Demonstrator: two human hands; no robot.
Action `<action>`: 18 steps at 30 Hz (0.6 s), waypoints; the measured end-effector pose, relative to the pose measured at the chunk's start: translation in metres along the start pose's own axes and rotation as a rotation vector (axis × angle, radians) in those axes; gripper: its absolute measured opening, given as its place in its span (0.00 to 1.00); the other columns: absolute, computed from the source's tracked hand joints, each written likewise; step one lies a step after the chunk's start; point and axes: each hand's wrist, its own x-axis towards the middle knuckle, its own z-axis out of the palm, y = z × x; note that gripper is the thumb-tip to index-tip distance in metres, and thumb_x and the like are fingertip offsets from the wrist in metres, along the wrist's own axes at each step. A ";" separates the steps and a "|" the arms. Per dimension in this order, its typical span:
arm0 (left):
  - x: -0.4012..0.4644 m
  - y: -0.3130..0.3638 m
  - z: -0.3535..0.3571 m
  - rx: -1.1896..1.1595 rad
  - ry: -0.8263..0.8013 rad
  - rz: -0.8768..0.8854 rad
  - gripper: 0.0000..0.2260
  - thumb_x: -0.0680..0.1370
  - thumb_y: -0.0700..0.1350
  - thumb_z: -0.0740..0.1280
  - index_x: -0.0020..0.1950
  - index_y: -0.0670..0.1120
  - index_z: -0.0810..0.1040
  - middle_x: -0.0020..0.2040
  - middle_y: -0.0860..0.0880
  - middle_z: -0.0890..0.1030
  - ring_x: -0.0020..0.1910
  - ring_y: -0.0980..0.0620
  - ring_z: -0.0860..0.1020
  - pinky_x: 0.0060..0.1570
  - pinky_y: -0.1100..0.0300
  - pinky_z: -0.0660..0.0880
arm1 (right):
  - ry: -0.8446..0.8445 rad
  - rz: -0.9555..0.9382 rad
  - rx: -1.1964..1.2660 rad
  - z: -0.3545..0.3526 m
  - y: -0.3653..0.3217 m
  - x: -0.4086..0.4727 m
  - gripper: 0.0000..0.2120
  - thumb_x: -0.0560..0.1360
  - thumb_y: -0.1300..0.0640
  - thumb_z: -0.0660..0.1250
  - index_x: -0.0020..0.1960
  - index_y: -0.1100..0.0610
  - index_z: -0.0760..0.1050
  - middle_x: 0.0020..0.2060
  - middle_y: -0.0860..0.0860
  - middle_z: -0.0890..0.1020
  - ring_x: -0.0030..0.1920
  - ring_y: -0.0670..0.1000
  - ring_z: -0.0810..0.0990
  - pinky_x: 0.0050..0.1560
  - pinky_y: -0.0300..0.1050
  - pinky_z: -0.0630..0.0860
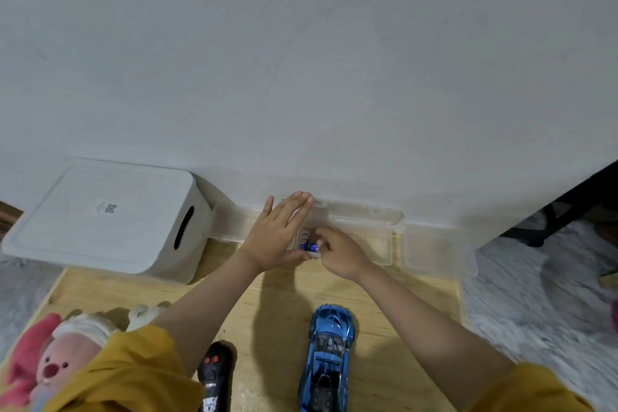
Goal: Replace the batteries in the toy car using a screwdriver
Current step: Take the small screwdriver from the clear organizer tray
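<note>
A shiny blue toy car (329, 354) stands upright on its wheels on the wooden board, near me. Far from it, by the wall, sits a clear plastic box (368, 237) with its lid up. My left hand (279, 234) lies flat with fingers spread against the box's left side. My right hand (339, 251) reaches into the box, its fingertips pinched on a blue battery (312, 248). A second battery with red print (305, 235) stands just behind. No screwdriver is visible.
A black remote control (212, 375) with red buttons lies left of the car. A white lidded storage bin (100, 221) stands at the back left. A pink plush toy (50, 365) sits at lower left. Another clear tray (434, 251) rests at the right, grey carpet beyond.
</note>
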 end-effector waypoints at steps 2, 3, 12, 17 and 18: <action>0.000 0.000 0.000 -0.001 -0.003 -0.003 0.50 0.63 0.68 0.70 0.75 0.42 0.58 0.74 0.45 0.62 0.73 0.48 0.59 0.66 0.40 0.56 | -0.042 -0.028 -0.062 0.001 0.000 0.002 0.12 0.80 0.57 0.54 0.59 0.57 0.71 0.58 0.53 0.75 0.58 0.54 0.72 0.54 0.49 0.70; 0.001 -0.001 0.001 -0.001 -0.003 -0.004 0.50 0.64 0.68 0.69 0.75 0.42 0.58 0.74 0.45 0.61 0.73 0.48 0.59 0.66 0.40 0.56 | -0.069 -0.039 -0.097 0.002 0.001 0.002 0.10 0.80 0.57 0.53 0.56 0.55 0.71 0.57 0.52 0.75 0.58 0.54 0.70 0.51 0.48 0.68; 0.000 0.001 0.001 -0.003 0.008 0.001 0.51 0.62 0.68 0.72 0.75 0.42 0.58 0.74 0.45 0.61 0.73 0.48 0.59 0.66 0.39 0.57 | -0.077 -0.043 -0.103 0.001 0.007 0.009 0.11 0.80 0.55 0.54 0.56 0.58 0.72 0.56 0.52 0.71 0.59 0.56 0.68 0.59 0.50 0.67; 0.000 -0.001 0.001 -0.009 0.033 0.003 0.51 0.62 0.67 0.72 0.75 0.42 0.58 0.74 0.46 0.60 0.73 0.48 0.59 0.66 0.39 0.59 | -0.078 -0.047 -0.151 0.002 0.010 0.005 0.14 0.80 0.53 0.53 0.54 0.58 0.75 0.53 0.53 0.68 0.58 0.54 0.65 0.60 0.47 0.65; 0.000 0.000 0.001 -0.009 0.036 0.004 0.51 0.62 0.67 0.72 0.75 0.42 0.58 0.74 0.46 0.61 0.73 0.48 0.60 0.66 0.39 0.60 | -0.073 -0.053 -0.158 0.002 0.011 0.005 0.14 0.80 0.53 0.53 0.55 0.58 0.74 0.53 0.53 0.68 0.59 0.54 0.64 0.60 0.47 0.65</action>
